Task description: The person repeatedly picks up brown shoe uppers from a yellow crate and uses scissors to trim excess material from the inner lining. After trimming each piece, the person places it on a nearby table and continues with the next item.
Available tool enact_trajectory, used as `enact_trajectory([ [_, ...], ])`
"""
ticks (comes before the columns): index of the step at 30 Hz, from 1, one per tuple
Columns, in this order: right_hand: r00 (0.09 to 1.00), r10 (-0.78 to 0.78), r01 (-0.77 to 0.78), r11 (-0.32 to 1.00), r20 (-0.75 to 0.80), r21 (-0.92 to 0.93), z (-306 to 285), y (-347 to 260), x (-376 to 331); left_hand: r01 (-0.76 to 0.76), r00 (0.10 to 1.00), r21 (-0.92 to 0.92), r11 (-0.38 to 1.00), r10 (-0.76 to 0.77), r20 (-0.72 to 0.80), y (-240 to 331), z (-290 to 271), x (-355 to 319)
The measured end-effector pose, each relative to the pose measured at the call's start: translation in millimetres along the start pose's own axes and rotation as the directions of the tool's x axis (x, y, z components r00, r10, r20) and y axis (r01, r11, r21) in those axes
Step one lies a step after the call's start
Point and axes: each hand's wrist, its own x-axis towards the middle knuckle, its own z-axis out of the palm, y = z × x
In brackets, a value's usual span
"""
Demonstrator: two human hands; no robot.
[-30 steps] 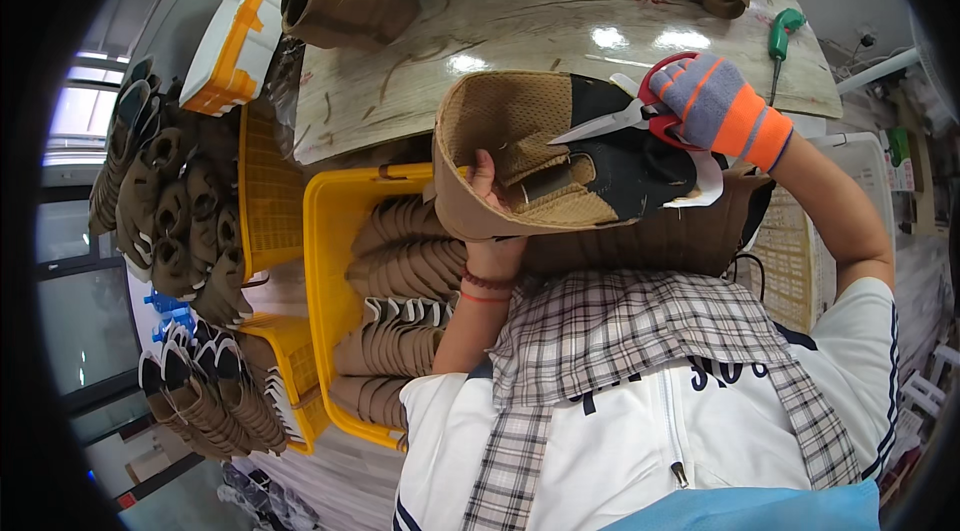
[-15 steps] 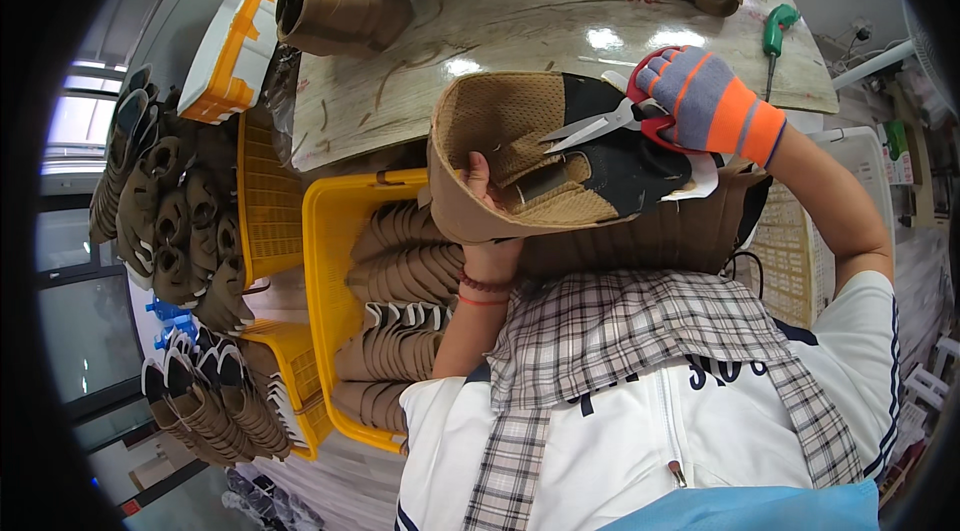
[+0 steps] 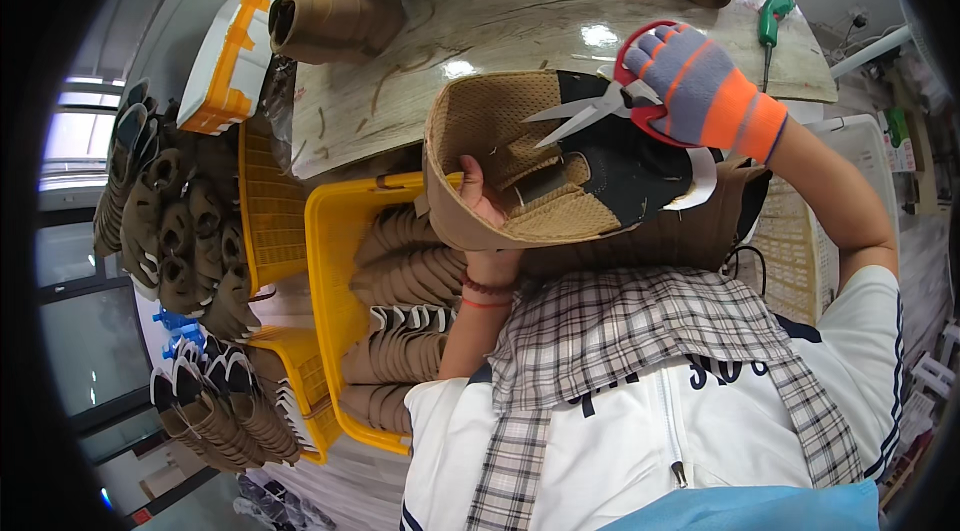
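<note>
A brown shoe upper (image 3: 478,121) with tan mesh lining, a black inner section and a white edge is held opened out in front of me. My bare left hand (image 3: 482,203) grips its near left wall, thumb inside and the other fingers hidden beneath. In a grey-and-orange striped glove, my right hand (image 3: 695,86) is closed round the red handles of a pair of scissors (image 3: 598,109). Their blades are spread and point left over the upper's opening. From this view I cannot tell whether they touch the lining.
Beyond the upper stands a wooden-topped table (image 3: 380,121) bearing brown uppers (image 3: 345,16), thread scraps and a green hand tool (image 3: 770,21). Stacked uppers fill a yellow crate (image 3: 325,311) at my left; more piles (image 3: 190,221) stand farther left. A pale basket (image 3: 785,251) is at right.
The scissors have moved slightly left and up with my right hand, and their blades are spread wider. My left hand still holds the upper, which has shifted a little.
</note>
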Motion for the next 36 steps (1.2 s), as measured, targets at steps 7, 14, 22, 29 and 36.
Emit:
enact_trajectory([
  [7,0.994,-0.11,0.111,0.992,0.018,-0.062,-3,-21,35,0.059,0.998,0.032,0.998,-0.058,-0.026,5,0,-7],
  [14,0.993,-0.119,0.116,0.986,-0.019,-0.117,-8,-28,37,0.014,0.999,0.043,0.999,-0.012,-0.041,4,5,-6],
  [22,0.982,-0.137,0.121,0.985,-0.134,-0.12,-12,-18,36,0.032,0.999,0.002,0.999,-0.032,-0.009,5,9,-8],
  [29,0.994,-0.078,0.075,0.996,-0.074,-0.039,1,-6,34,-0.033,0.999,0.077,0.996,0.03,0.04,7,7,-6],
  [36,0.997,-0.066,0.062,0.994,-0.045,-0.086,-13,17,-8,0.008,0.997,0.019,1.0,-0.01,0.079,8,-12,-4],
])
